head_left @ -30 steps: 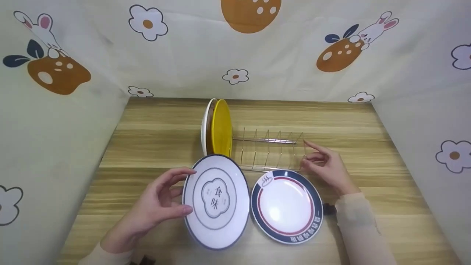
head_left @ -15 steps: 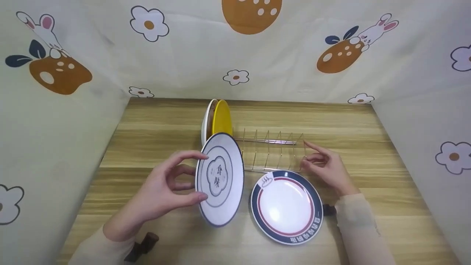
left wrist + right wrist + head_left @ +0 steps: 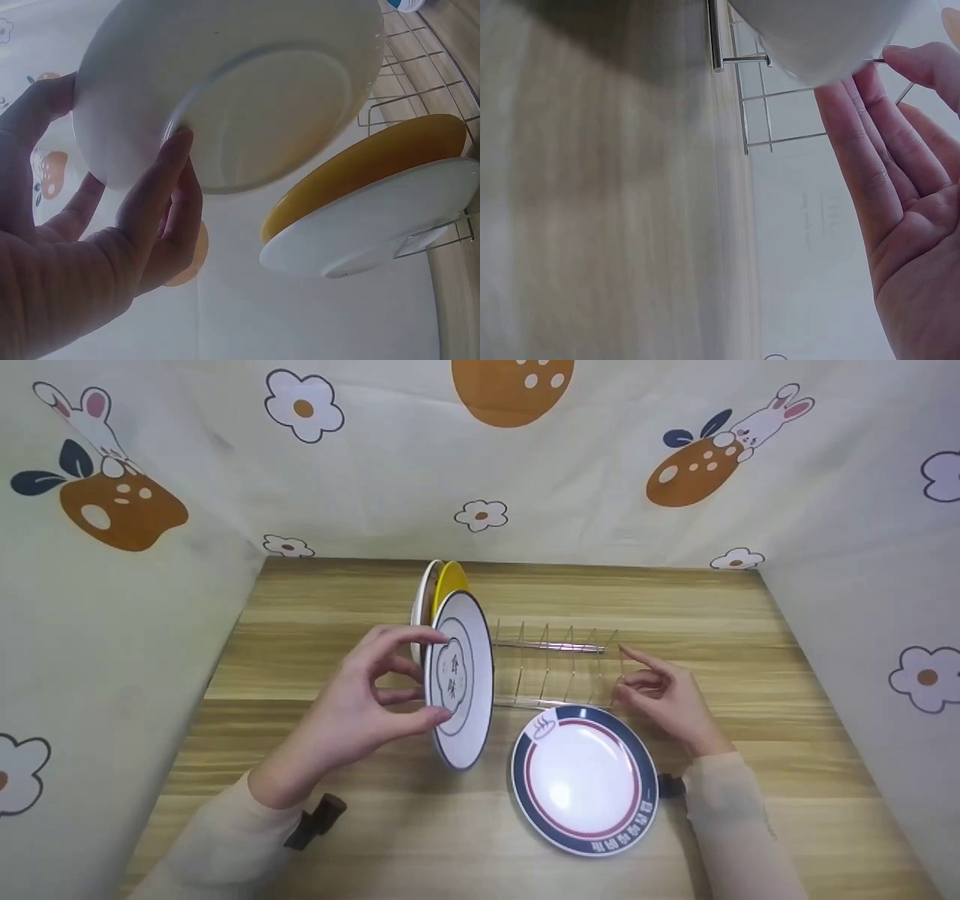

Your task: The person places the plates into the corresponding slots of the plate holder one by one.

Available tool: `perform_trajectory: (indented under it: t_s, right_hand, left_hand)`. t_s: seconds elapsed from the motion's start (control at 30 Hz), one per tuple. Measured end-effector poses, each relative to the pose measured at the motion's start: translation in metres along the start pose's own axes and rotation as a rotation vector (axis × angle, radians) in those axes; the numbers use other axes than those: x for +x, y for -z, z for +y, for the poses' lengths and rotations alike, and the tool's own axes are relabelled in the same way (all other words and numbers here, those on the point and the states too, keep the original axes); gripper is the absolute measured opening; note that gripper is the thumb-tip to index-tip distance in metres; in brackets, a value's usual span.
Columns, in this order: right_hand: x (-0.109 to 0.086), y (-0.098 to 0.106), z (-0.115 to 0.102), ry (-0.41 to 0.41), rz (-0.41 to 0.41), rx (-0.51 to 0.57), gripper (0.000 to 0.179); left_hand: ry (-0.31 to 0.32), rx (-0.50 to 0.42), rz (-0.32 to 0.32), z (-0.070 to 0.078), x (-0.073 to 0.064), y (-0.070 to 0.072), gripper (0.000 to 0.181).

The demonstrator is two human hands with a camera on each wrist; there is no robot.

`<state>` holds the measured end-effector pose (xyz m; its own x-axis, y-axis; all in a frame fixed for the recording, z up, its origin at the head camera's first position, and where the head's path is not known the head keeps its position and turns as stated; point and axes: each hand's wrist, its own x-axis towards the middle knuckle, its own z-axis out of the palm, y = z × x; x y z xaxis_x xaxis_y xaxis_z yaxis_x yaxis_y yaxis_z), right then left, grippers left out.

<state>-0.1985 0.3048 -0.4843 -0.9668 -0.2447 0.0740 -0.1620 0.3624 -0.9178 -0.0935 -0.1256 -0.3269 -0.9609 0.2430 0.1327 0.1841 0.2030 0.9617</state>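
Observation:
My left hand (image 3: 352,697) holds a white plate (image 3: 472,697) with a dark rim and printed characters by its left edge, thumb on the face. The plate stands nearly upright, in front of the wire dish rack (image 3: 559,646); its plain underside (image 3: 247,97) shows in the left wrist view. At the rack's left end stand a yellow plate (image 3: 453,576), a brown one (image 3: 429,607) mostly hidden, and a white dish (image 3: 418,619). My right hand (image 3: 671,701) pinches the end wire on the rack's right side.
A white plate with a navy rim (image 3: 585,780) lies in front of the rack, near my right wrist. Patterned cloth (image 3: 480,457) walls surround the wooden table (image 3: 300,615). A blurred white curved surface (image 3: 825,37) fills the top of the right wrist view.
My left hand has carried the dark-rimmed plate away from me and slightly right, toward the rack, turning it more edge-on. It covers more of the yellow plate. My right hand stays on the rack.

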Motion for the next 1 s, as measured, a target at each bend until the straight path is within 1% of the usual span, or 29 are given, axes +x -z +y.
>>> perform_trajectory:
  t_s: [0.1,0.23,0.47,0.63,0.73,0.87,0.93,1.0]
  right_hand:
    - [0.000,0.001,-0.002,-0.010,-0.003,0.007,0.067]
    - [-0.001,0.001,-0.004,-0.019,-0.002,0.012,0.067]
    - [-0.001,0.000,-0.003,-0.015,-0.012,0.006,0.067]
    - [-0.001,0.001,-0.001,-0.012,-0.010,0.018,0.067]
    - [-0.001,0.001,0.001,0.003,-0.001,0.013,0.065]
    - [-0.001,0.001,0.002,0.019,0.004,0.016,0.065]
    - [-0.001,0.001,0.001,0.021,0.001,0.019,0.065]
    - [0.000,0.001,0.001,0.019,0.000,0.023,0.066]
  left_hand:
    - [-0.007,0.030,0.021,0.000,0.007,-0.001,0.077]
    - [-0.023,0.083,0.047,-0.004,0.018,-0.004,0.077]
    - [0.008,0.102,0.060,-0.012,0.035,-0.010,0.076]
    - [0.010,0.137,0.082,-0.014,0.045,-0.019,0.072]
    - [0.006,0.153,0.082,-0.013,0.051,-0.027,0.069]
    - [0.046,0.185,0.074,-0.010,0.058,-0.037,0.061]
    - [0.076,0.216,0.067,-0.009,0.061,-0.041,0.057]
    - [0.089,0.251,0.057,-0.009,0.064,-0.044,0.055]
